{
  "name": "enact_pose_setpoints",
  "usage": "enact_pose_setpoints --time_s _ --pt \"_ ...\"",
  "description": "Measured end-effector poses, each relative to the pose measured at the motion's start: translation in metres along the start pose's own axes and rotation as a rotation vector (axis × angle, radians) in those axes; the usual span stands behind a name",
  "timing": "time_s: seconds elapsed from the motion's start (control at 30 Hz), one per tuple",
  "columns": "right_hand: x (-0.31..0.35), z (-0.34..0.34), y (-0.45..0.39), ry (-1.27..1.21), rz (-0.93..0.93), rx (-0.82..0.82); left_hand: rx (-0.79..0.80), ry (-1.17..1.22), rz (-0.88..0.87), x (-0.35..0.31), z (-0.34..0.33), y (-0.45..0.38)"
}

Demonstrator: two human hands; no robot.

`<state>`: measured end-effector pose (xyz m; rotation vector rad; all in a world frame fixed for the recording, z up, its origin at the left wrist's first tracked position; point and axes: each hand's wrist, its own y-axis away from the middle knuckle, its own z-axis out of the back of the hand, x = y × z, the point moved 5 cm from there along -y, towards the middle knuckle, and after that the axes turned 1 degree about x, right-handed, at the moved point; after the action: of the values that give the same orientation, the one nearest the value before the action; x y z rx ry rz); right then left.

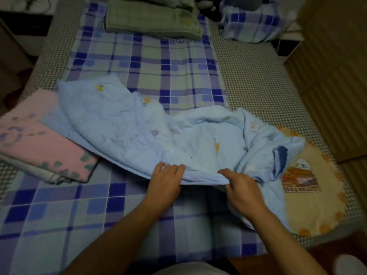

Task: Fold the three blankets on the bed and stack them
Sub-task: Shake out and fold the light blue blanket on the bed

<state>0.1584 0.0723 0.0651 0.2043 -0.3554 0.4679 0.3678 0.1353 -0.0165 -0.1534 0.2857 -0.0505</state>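
Pale blue with small yellow and purple flowers is seen on the rumpled blanket. Left of it, a pink blanket is marked with green and purple motifs. Beneath it, a blue-and-green plaid sheet is spread.

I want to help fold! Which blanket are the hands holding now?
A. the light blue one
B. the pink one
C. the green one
A: both the left hand and the right hand pinch the near edge of the light blue blanket; the pink blanket lies folded beside it.

Dim, bluish indoor light; soft blur, wide-angle bending at edges.
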Motion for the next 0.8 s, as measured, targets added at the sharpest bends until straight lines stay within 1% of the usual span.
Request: enact_pose_setpoints --time_s 0.07,0.13,0.17,0.23,0.27,0.3,0.37,0.4,0.47,0.5,0.53,0.57,0.6,0.63,0.7,0.73,0.8 --pt "-0.017 0.053 -0.012 0.048 -0.057 -0.127 -0.070 -0.082 0.084 0.027 0.031 -0.029" --pt "-0.034 0.101 -0.026 0.077 -0.123 -0.239 -0.086 -0.157 0.114 0.051 0.070 -0.054" --pt "-0.041 0.124 -0.032 0.085 -0.165 -0.293 -0.076 -0.191 0.096 0.059 0.093 -0.066" --pt "-0.056 0.159 -0.044 0.070 -0.266 -0.383 -0.054 -0.194 -0.021 0.058 0.143 -0.087" --pt "-0.063 0.173 -0.051 0.059 -0.312 -0.416 -0.023 -0.145 -0.114 0.049 0.166 -0.093" --pt "-0.070 0.184 -0.057 0.052 -0.354 -0.440 0.044 -0.083 -0.207 0.032 0.189 -0.093" --pt "-0.077 0.199 -0.066 0.028 -0.435 -0.473 0.251 0.017 -0.343 -0.011 0.218 -0.077" --pt "-0.077 0.202 -0.070 0.012 -0.456 -0.481 0.332 0.041 -0.398 -0.029 0.219 -0.065" --pt "-0.074 0.206 -0.079 -0.010 -0.458 -0.467 0.403 0.013 -0.487 -0.051 0.199 -0.044" --pt "-0.074 0.206 -0.082 -0.018 -0.464 -0.448 0.481 0.018 -0.428 -0.048 0.181 -0.035" --pt "-0.075 0.208 -0.086 -0.025 -0.478 -0.424 0.573 0.048 -0.303 -0.034 0.162 -0.026" --pt "-0.079 0.210 -0.088 -0.034 -0.493 -0.394 0.629 0.066 -0.187 -0.019 0.145 -0.015" --pt "-0.082 0.212 -0.089 -0.033 -0.512 -0.356 0.636 0.099 -0.108 -0.007 0.136 -0.006" --pt "-0.085 0.214 -0.090 -0.011 -0.520 -0.309 0.612 0.116 -0.056 0.004 0.134 0.003" --pt "-0.088 0.214 -0.092 0.072 -0.498 -0.203 0.586 0.135 0.013 0.019 0.144 0.011" --pt "-0.088 0.213 -0.092 0.103 -0.485 -0.168 0.601 0.126 0.036 0.029 0.153 0.010" --pt "-0.087 0.207 -0.093 0.153 -0.448 -0.117 0.648 0.009 0.102 0.060 0.180 -0.005"
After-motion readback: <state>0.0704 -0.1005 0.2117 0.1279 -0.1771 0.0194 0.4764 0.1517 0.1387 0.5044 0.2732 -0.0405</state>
